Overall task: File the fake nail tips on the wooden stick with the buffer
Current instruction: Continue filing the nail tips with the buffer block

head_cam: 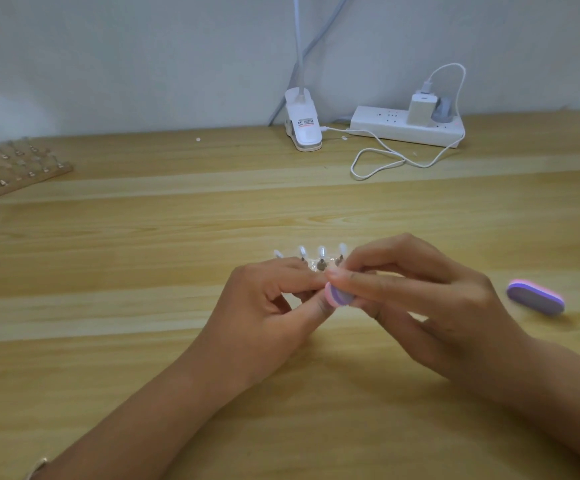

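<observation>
The wooden desk [143, 237] bears a clip lamp [304, 131], with a power strip [385, 128] just right of it, a wooden rack [29, 173] far left and a purple buffer [536, 300] nearer, rightward.

You sit at a small nail-craft desk in a plain room, either a home or a little studio; which one cannot be told. Your pale pine-plank surface [143, 237] stands against a bare white wall [143, 46]. A white clip-on lamp with a bendy neck [303, 123] stands at its far edge, beside a white power strip [385, 128] carrying a white cube charger [420, 109] and a looped white cable [378, 164]. A wooden board of mounted nail tips [22, 168] lies far left, and an oval purple-and-pink buffer block [536, 296] lies on the right.
</observation>
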Action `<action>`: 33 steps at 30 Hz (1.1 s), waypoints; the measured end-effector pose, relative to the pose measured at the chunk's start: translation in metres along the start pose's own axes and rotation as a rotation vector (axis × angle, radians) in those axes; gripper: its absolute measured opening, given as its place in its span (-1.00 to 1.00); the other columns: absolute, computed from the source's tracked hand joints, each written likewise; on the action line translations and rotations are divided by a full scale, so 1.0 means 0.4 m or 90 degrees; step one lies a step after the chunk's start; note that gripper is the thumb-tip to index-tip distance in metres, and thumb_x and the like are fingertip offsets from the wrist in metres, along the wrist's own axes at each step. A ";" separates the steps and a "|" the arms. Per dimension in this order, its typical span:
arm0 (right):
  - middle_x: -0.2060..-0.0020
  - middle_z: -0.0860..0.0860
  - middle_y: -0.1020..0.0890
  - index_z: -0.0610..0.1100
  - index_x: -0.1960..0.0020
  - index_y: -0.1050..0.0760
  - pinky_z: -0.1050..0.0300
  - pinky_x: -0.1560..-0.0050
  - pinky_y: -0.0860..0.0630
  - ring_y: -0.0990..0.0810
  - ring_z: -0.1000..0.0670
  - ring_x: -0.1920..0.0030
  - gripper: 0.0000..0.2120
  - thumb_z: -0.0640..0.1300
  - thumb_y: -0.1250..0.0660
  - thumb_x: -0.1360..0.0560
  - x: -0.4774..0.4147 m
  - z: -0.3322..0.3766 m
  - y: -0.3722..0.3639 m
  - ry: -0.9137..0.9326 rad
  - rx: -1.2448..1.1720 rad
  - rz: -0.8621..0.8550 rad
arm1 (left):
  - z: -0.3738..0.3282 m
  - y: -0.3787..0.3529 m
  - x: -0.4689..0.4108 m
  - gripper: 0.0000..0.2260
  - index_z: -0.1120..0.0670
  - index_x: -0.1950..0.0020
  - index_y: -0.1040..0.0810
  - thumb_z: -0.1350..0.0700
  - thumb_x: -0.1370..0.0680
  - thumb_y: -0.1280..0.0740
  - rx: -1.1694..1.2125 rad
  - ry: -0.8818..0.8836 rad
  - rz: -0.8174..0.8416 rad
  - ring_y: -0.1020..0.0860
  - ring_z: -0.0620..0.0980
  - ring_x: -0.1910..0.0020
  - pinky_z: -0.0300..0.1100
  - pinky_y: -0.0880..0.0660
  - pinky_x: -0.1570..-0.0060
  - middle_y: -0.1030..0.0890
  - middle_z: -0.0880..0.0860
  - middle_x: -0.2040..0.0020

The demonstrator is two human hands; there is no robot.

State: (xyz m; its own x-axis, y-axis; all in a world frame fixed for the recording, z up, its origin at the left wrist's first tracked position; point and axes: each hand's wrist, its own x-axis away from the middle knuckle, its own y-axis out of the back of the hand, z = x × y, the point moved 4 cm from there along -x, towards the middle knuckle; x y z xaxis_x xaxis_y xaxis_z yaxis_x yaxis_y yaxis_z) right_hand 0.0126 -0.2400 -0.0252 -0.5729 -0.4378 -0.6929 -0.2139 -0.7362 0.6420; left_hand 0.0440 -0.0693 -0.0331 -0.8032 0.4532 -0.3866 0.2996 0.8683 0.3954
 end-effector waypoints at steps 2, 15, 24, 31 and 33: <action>-0.04 -0.15 -0.61 -0.27 -0.23 -0.59 0.08 -0.06 -0.56 -0.64 -0.12 -0.02 -0.77 -0.33 -0.34 -0.58 -0.002 0.000 0.005 0.004 -0.002 0.002 | -0.002 0.001 -0.002 -0.90 0.01 0.09 -0.73 0.04 -0.51 -0.42 0.000 -0.001 -0.002 -0.50 -0.01 0.34 -0.04 -0.38 0.49 -0.59 0.06 0.32; -0.04 -0.17 -0.62 -0.30 -0.23 -0.58 0.06 -0.04 -0.57 -0.65 -0.12 -0.02 -0.75 -0.38 -0.35 -0.56 -0.001 -0.005 0.008 0.012 -0.003 -0.002 | -0.005 -0.002 -0.003 -0.88 -0.03 0.13 -0.71 0.04 -0.54 -0.39 -0.035 -0.025 -0.006 -0.50 0.00 0.37 0.03 -0.39 0.47 -0.57 0.04 0.35; -0.04 -0.16 -0.64 -0.31 -0.21 -0.60 0.08 -0.05 -0.56 -0.66 -0.11 -0.01 -0.77 -0.35 -0.37 -0.56 0.000 -0.005 -0.012 0.016 -0.018 0.007 | 0.000 0.004 -0.004 -0.81 0.04 0.20 -0.68 0.01 -0.53 -0.35 -0.103 -0.039 -0.016 -0.47 -0.04 0.37 -0.05 -0.40 0.41 -0.54 0.00 0.38; -0.01 -0.17 -0.65 -0.32 -0.20 -0.60 0.11 -0.04 -0.57 -0.67 -0.09 0.01 -0.78 -0.33 -0.39 -0.56 -0.006 -0.004 -0.005 0.002 -0.003 -0.026 | -0.003 0.003 -0.004 -0.86 0.03 0.18 -0.69 0.07 -0.54 -0.38 -0.093 -0.037 -0.009 -0.48 -0.03 0.36 -0.02 -0.41 0.42 -0.54 0.02 0.37; -0.03 -0.16 -0.64 -0.31 -0.20 -0.60 0.13 -0.07 -0.55 -0.66 -0.08 -0.01 -0.78 -0.32 -0.38 -0.57 -0.003 0.005 -0.008 0.023 -0.014 -0.017 | -0.006 0.004 -0.003 -0.86 -0.02 0.17 -0.67 0.04 -0.54 -0.36 -0.086 -0.049 -0.004 -0.48 -0.03 0.36 -0.03 -0.41 0.42 -0.54 0.03 0.37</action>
State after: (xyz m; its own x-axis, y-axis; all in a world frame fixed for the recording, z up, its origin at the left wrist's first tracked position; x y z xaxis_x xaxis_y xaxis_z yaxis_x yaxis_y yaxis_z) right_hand 0.0125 -0.2361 -0.0258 -0.5377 -0.4363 -0.7214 -0.2113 -0.7587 0.6163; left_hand 0.0441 -0.0690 -0.0299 -0.7613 0.4663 -0.4505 0.2184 0.8386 0.4990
